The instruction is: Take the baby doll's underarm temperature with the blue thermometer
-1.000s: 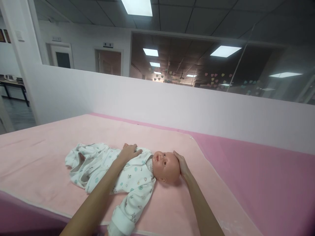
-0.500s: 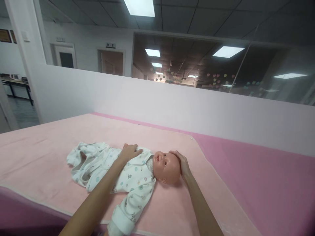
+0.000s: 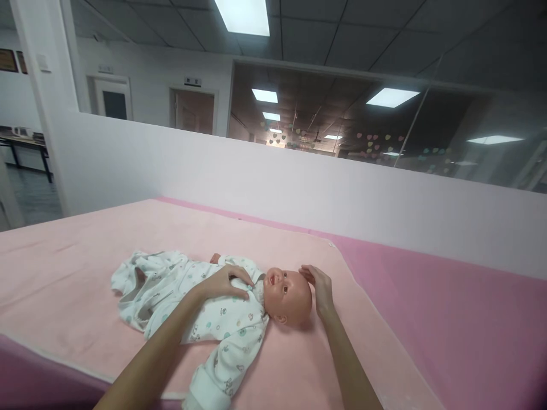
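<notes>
A baby doll lies on its back on a pink blanket, its head toward the right. It wears a white printed romper; the leg part lies rumpled at the left, and one sleeve stretches toward me. My left hand rests on the doll's upper chest, thumb and fingers apart near the collar. Beside the crown of the doll's head is my right hand, fingers stretched and slightly curved, the fingertips close to the head. Whether they touch it I cannot tell.
Behind the blanket runs a low white wall with glass panels above it. A deeper pink mat surface shows at the right. Far left, a table stands beyond a doorway.
My left hand has shifted right along the doll's chest toward the collar, its fingers now wider apart. My right hand has come slightly away from the doll's head.
</notes>
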`<state>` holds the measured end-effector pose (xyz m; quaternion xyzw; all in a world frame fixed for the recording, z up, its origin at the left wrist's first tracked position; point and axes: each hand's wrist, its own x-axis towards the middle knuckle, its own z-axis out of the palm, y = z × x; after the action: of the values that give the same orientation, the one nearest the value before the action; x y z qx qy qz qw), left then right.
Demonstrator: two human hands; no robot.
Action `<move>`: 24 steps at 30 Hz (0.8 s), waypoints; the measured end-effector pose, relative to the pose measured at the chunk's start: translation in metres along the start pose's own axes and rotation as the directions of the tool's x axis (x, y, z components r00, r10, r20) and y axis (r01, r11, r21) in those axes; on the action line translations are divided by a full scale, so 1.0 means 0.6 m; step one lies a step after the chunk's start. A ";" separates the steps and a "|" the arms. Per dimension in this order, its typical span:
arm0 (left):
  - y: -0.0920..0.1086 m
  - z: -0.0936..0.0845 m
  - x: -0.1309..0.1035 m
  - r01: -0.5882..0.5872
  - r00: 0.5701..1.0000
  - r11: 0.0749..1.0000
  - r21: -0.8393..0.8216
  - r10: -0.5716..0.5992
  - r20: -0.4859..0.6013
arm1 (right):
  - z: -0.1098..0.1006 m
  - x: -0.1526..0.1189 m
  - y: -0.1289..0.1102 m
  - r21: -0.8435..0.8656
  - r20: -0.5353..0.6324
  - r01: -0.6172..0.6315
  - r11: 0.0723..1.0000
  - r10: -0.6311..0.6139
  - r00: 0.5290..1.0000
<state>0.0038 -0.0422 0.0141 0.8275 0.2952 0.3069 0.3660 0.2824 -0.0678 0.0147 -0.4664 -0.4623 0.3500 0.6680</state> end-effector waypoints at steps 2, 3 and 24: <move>-0.003 0.003 0.002 0.068 0.994 0.998 -0.009 -0.068 -0.080 | 0.012 -0.017 -0.019 -0.154 -0.033 0.176 0.972 -0.183 0.983; -0.007 0.003 0.004 0.098 0.985 0.995 -0.031 -0.102 -0.138 | 0.022 -0.029 -0.030 -0.245 -0.032 0.277 0.929 -0.294 0.955; -0.065 -0.012 0.021 0.051 0.832 0.895 -0.442 -0.283 -0.477 | 0.224 -0.082 -0.046 -0.699 0.713 0.656 -0.285 -0.207 0.670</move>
<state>-0.0039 -0.0084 -0.0090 0.5844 0.3860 0.5442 0.4619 0.1405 -0.0805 0.0453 -0.5139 -0.7949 -0.3023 0.1123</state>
